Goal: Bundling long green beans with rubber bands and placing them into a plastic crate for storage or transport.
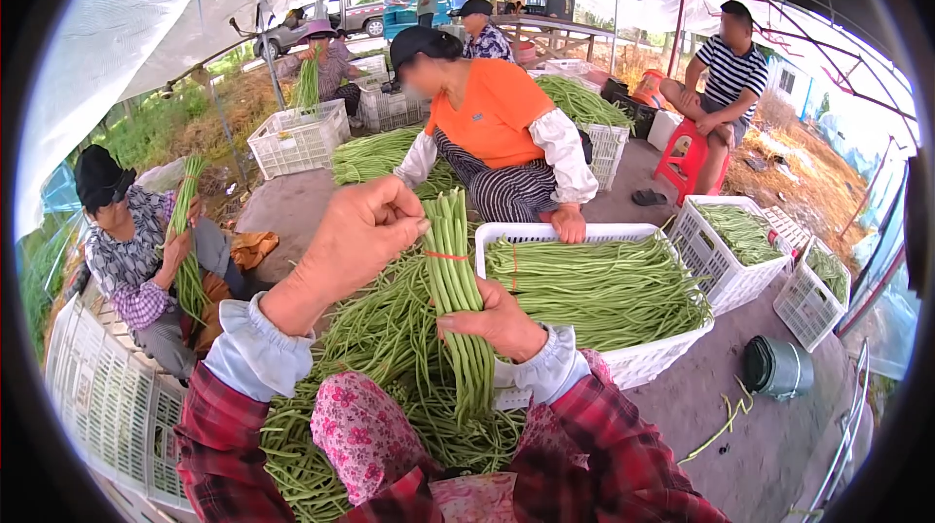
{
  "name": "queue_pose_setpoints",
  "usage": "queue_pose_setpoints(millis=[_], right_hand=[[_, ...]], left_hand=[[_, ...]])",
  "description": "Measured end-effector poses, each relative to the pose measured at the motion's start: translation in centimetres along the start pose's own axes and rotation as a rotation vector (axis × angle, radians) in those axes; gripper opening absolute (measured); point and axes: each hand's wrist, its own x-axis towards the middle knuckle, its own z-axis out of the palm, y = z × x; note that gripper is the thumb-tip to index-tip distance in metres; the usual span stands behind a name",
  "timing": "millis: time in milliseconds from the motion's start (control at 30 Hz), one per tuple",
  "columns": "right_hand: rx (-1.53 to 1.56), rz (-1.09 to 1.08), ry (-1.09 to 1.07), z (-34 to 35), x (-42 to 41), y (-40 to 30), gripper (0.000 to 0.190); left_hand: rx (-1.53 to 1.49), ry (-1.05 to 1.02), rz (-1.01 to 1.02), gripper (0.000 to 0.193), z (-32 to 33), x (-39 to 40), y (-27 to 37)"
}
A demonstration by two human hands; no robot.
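My right hand (504,321) grips a bundle of long green beans (459,282) around its middle, just below a red band (446,256). The bundle stands nearly upright, its cut ends at the top. Beside those ends is my left hand (358,242), raised, with thumb and forefinger pinched together near the tips; whether anything thin is between them cannot be told. Under the bundle and around my knees lies a loose heap of long beans (387,333). A white plastic crate (635,368) full of beans stands at the right, and a co-worker's hand rests on its far rim.
A co-worker in an orange top (489,114) sits just beyond the crate. At the left, another person (124,231) holds a banded bean bundle. More bean crates (719,282) stand at right, near a rolled dark green sheet (778,368). Stacked white crates (102,391) are at left.
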Motion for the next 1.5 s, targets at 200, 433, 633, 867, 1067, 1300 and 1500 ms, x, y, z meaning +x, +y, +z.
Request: queue_pose_setpoints(millis=[200, 433, 633, 867, 1067, 1300, 1500], right_hand=[[-0.016, -0.001, 0.012, 0.7, -1.0, -0.1, 0.031], [-0.085, 0.016, 0.007, 1.5, -0.6, 0.3, 0.03], [-0.072, -0.04, 0.023, 0.8, -0.2, 1.5, 0.03], [-0.137, -0.022, 0.112, -0.4, 0.0, 2.4, 0.027], [-0.027, -0.014, 0.196, -0.7, -0.3, 2.9, 0.025], [0.034, -0.042, 0.28, -3.1, 0.0, 1.7, 0.023], [-0.315, -0.371, 0.4, -1.1, 1.7, 1.4, 0.038]], left_hand=[[0.038, -0.138, 0.018, 0.01, -0.4, -0.5, 0.0], [-0.028, -0.11, -0.104, 0.012, -0.8, -0.8, 0.2], [0.051, -0.097, -0.194, 0.015, -0.8, -0.4, -0.8], [0.736, -0.01, 0.322, 0.016, 2.2, 0.5, -4.6], [0.999, 0.114, 0.462, 0.017, 4.6, 1.3, -8.6], [0.822, -0.055, 0.011, 0.035, 2.1, 1.2, -7.7], [-0.181, -0.042, -0.109, 0.036, 8.2, 1.6, -5.4]])
